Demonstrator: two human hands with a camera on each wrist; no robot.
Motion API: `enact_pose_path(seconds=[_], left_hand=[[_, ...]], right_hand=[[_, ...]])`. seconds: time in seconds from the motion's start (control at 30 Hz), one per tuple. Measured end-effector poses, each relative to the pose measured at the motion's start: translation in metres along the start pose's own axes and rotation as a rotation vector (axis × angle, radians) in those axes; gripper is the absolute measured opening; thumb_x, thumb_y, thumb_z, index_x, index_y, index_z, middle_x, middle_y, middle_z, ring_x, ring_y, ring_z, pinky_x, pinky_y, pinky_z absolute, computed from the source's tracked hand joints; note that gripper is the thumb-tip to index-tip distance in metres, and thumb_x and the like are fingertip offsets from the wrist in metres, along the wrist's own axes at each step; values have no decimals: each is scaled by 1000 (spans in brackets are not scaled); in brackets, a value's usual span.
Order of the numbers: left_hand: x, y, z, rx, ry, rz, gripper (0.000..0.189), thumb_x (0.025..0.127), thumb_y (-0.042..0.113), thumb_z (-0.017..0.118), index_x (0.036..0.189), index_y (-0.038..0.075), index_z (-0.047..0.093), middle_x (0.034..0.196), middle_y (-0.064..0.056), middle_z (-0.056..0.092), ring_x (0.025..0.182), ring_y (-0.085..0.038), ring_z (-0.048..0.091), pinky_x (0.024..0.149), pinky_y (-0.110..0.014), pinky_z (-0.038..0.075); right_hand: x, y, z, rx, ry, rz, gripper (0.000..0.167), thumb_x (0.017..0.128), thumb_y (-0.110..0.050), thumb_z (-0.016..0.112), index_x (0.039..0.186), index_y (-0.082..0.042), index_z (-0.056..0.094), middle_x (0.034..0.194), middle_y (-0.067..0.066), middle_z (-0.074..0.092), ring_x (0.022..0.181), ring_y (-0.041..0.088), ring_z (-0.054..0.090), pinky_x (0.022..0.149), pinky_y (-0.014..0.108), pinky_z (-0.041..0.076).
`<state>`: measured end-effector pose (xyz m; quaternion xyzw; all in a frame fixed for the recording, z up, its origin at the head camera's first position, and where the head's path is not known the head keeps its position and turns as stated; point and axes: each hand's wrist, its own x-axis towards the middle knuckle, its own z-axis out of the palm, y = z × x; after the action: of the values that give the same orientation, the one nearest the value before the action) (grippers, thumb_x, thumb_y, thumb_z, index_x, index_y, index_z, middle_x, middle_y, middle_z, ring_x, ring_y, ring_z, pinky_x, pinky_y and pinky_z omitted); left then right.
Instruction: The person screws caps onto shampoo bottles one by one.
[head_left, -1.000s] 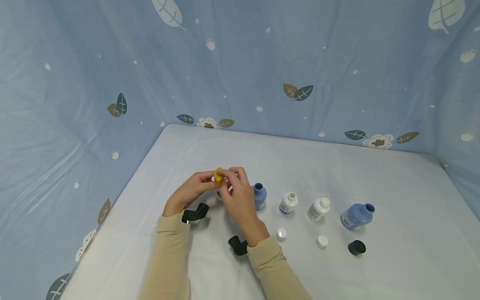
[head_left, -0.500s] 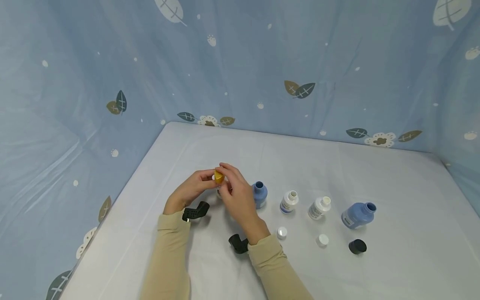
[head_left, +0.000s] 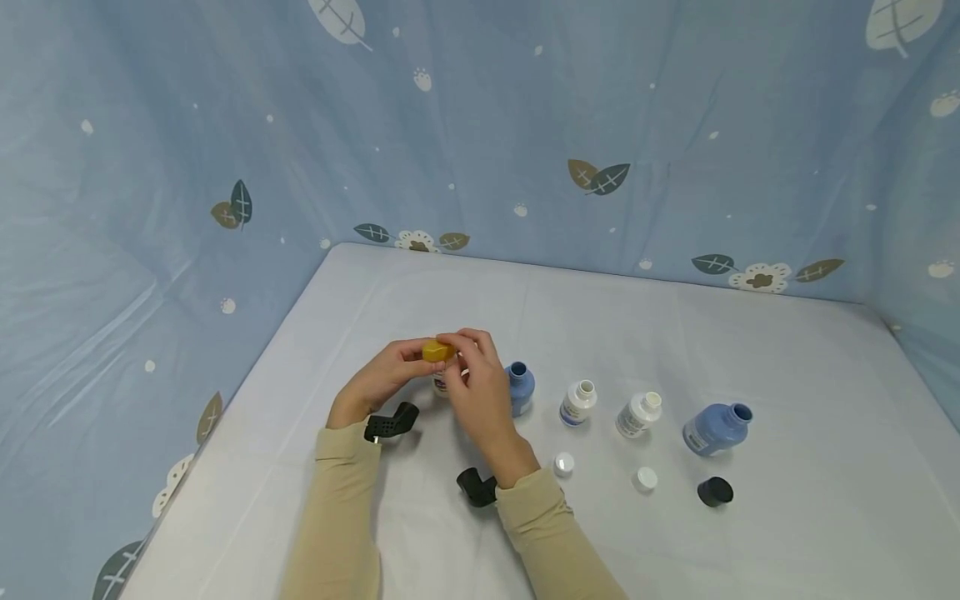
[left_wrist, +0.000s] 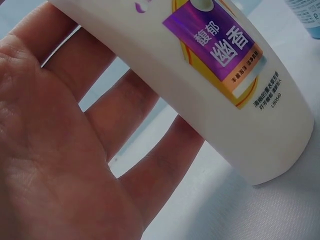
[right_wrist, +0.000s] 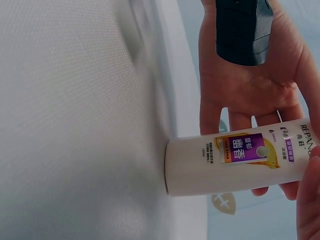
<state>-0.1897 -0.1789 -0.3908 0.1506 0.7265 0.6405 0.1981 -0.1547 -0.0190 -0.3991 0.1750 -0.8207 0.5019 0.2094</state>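
A white bottle (left_wrist: 220, 115) with a purple label and a yellow cap (head_left: 435, 351) stands between both hands, its base on the table in the right wrist view. My left hand (head_left: 382, 377) holds the bottle near its top, fingers passing behind it in the left wrist view. With fingertips and thumb, my right hand (head_left: 482, 402) pinches the yellow cap. Whether the cap is still seated on the neck is hidden by the fingers. Just right of the hands, an uncapped blue bottle (head_left: 520, 392) is partly covered by the right hand.
Two uncapped white bottles, one (head_left: 578, 403) nearer and one (head_left: 639, 415) farther right, stand beside another uncapped blue bottle (head_left: 716, 430). In front lie a white cap (head_left: 564, 465), a second white cap (head_left: 645, 480) and a black cap (head_left: 715, 492). Patterned blue curtain (head_left: 517, 125) borders the table.
The yellow cap has turned from a steep slant to lying roughly level, its end pointing left. The right fingers have shifted on it. My left hand stays nearly still.
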Motion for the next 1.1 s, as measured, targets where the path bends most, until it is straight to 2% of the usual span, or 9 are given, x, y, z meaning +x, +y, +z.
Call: enact_pose_path(seconds=[0.13,0.37,0.53,0.8,0.97,1.1], left_hand=[[0,2,0,20,4,4,34,85,8,58,117,-4,55,116,-14,56,108,-25,48,96,-46,29],[10,-21,-7,7,8,4,31,86,8,58,115,-2,56,115,-13,56,107,-23,48,95,-44,30],[11,-25,-9,-1,-3,35,31,86,11,58,115,-1,57,114,-12,56,106,-22,48,95,-43,31],[9,-26,-10,-21,-15,58,40,84,19,61,119,-1,55,117,-10,56,110,-23,47,96,-46,29],[9,-27,-11,-39,-32,63,46,84,21,62,124,0,51,121,-10,53,114,-22,44,98,-46,27],[9,-28,-11,-38,-35,61,47,84,22,62,124,1,51,123,-10,53,115,-22,44,98,-46,27]], right_hand=[[0,-1,-1,-8,1,14,27,85,-5,49,107,-15,60,109,-1,47,74,6,51,60,18,45],[-1,-1,-1,-18,5,22,27,85,-4,46,106,-14,61,105,-1,48,70,6,48,57,18,43],[0,-1,-2,2,22,-4,28,86,-1,46,104,-14,61,101,-2,49,61,5,43,51,19,40],[1,1,0,-12,26,-42,22,86,-4,51,103,-13,62,98,-1,49,72,6,50,55,17,42],[1,0,0,-11,20,-28,21,86,-6,52,104,-13,62,104,-1,48,71,6,49,57,17,43],[2,0,-1,6,6,-24,22,87,-5,51,106,-12,60,114,-3,50,71,5,51,59,17,44]])
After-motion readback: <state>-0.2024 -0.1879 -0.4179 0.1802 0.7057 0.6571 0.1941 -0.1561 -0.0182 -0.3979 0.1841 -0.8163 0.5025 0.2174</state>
